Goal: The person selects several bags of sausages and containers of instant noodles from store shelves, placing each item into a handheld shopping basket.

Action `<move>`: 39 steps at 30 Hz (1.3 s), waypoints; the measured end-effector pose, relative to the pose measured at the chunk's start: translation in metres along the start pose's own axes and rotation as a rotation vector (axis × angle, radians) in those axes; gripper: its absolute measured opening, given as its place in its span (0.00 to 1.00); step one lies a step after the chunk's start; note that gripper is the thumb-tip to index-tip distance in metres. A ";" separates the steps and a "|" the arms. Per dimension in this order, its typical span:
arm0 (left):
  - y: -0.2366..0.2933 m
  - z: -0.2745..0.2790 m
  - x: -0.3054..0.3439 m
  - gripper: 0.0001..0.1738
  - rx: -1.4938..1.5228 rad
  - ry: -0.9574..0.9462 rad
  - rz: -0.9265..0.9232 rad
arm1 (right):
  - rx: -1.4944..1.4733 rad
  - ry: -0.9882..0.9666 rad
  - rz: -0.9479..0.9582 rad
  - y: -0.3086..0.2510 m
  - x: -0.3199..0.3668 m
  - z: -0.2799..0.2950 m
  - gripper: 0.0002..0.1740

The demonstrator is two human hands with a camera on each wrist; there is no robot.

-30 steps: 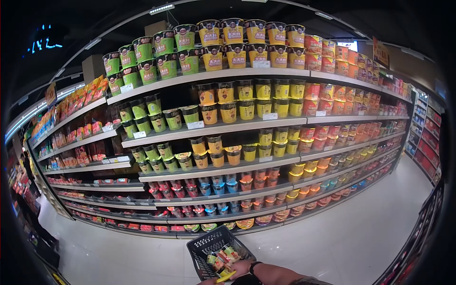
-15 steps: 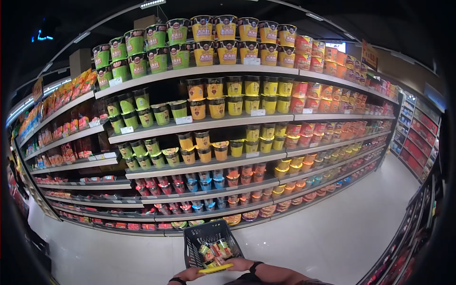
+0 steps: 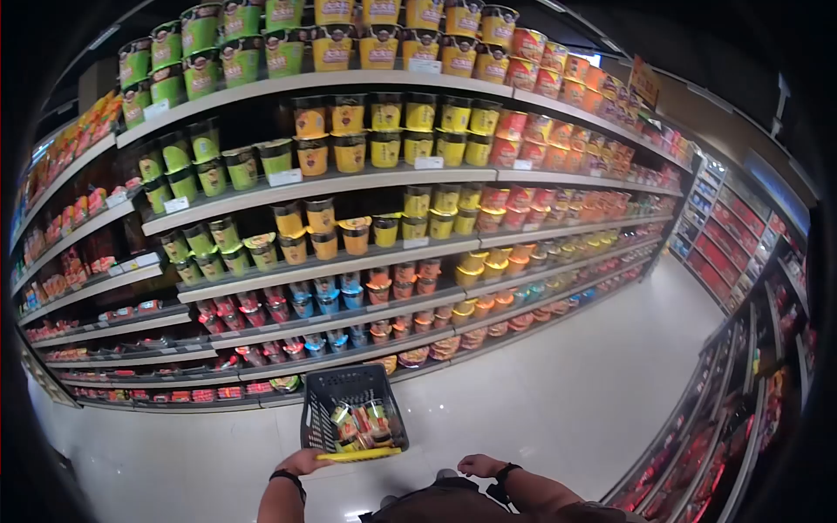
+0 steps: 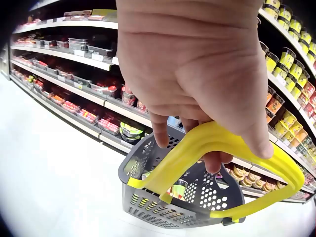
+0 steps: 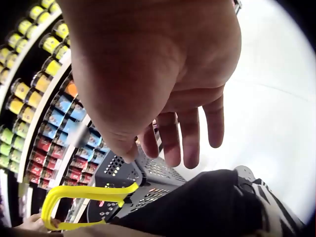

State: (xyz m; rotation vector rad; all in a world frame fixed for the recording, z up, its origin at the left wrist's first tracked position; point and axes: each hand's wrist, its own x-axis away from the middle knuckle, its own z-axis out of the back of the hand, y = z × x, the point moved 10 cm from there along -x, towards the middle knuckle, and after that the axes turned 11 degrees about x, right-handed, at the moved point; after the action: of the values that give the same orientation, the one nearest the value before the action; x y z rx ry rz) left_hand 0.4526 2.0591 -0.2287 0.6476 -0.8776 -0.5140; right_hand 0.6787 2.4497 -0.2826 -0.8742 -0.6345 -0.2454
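My left hand (image 3: 302, 461) grips the yellow handle (image 4: 170, 165) of a dark grey plastic shopping basket (image 3: 313, 417), with the fingers curled under the bar in the left wrist view. The basket hangs in front of me, with holes in its walls. Several packaged cups (image 3: 377, 420) and other small packs lie inside it, partly covering one another. To the right of the basket my right hand (image 3: 481, 465) hangs with relaxed fingers and nothing in it. In the right wrist view its fingers (image 5: 190, 143) point down, apart from the handle.
A long shelf unit (image 3: 349, 183) with rows of green, yellow, orange, red and blue cups stands ahead. Bagged goods (image 3: 74, 144) fill its left end. More shelving (image 3: 724, 418) runs along the right, with pale glossy floor (image 3: 558, 383) between.
My right hand has let go of the yellow handle and moved off to the right. My left hand keeps hold of it. The view has turned right and tilted down.
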 end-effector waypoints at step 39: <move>0.050 0.031 -0.015 0.13 -0.107 1.005 0.246 | -0.160 0.663 0.436 -0.223 -0.186 0.383 0.13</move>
State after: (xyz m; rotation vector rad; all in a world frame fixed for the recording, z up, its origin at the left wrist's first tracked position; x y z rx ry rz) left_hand 0.4262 2.0947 -0.1870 0.5877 0.0287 0.0252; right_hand 0.2730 2.5973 -0.0727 -0.9907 0.1974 -0.1754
